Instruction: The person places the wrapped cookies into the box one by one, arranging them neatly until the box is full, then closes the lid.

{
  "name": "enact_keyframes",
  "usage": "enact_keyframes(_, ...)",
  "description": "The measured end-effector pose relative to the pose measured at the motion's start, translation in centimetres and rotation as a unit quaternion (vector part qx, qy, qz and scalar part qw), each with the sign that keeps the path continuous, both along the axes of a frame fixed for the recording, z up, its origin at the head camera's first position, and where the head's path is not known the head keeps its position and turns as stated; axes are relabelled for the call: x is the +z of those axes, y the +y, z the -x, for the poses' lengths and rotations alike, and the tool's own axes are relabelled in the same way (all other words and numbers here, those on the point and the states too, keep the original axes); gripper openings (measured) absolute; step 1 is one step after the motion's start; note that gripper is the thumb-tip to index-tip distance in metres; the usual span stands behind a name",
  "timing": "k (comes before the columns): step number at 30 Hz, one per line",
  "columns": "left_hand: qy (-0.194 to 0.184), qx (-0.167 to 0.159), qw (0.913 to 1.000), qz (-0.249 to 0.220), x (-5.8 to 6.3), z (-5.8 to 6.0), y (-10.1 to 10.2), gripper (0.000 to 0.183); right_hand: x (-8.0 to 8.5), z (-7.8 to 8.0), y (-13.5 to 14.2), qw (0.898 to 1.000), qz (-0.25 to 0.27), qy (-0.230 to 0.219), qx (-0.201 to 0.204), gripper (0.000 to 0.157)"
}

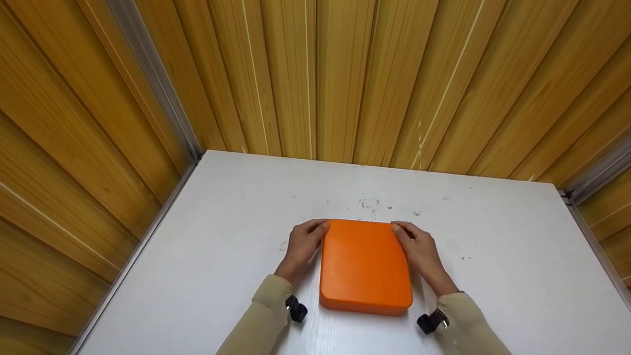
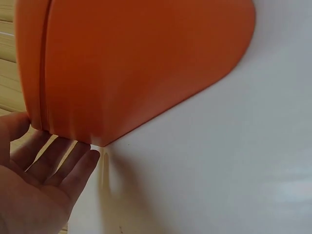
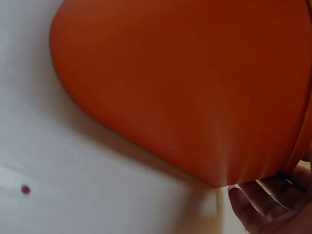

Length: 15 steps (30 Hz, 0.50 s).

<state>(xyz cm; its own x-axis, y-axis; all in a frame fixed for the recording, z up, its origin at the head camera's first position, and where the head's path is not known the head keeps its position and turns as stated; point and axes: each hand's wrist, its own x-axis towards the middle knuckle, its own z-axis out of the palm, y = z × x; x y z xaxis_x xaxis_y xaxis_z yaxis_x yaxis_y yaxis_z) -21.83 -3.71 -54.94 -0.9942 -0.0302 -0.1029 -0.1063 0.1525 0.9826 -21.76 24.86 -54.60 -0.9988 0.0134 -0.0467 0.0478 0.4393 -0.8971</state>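
Observation:
An orange box (image 1: 366, 266) with rounded corners lies on the white table, its broad smooth top facing up. A seam between lid and body runs along its side in the left wrist view. My left hand (image 1: 304, 242) holds the far left corner, thumb at the top edge and fingers (image 2: 73, 165) at the far side. On the far right corner, my right hand (image 1: 419, 249) grips in the same way, its thumb along the lid edge. Its fingers (image 3: 253, 200) show at the box's far side in the right wrist view, partly cut off by the frame.
The white table (image 1: 236, 207) carries dark scuff marks beyond the box. Yellow wood-look panels (image 1: 340, 79) rise behind and at both sides, with metal posts (image 1: 157, 74) at the corners. A black wrist camera (image 1: 297, 309) sits on the left sleeve, another (image 1: 430, 321) on the right.

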Motion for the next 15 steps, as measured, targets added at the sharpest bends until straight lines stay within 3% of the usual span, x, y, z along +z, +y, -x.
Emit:
enact_keyframes(7,0.036,0.007,0.9992,0.018,0.29,0.12,0.18,0.030,-0.07,0.23,-0.31,1.000,-0.007,0.009,0.003,0.048)
enact_keyframes(15,0.017,0.015,0.9997,-0.009,0.03,-0.05,0.16,0.030,-0.23,0.14,-0.29,1.000,0.012,-0.002,-0.001,0.051)
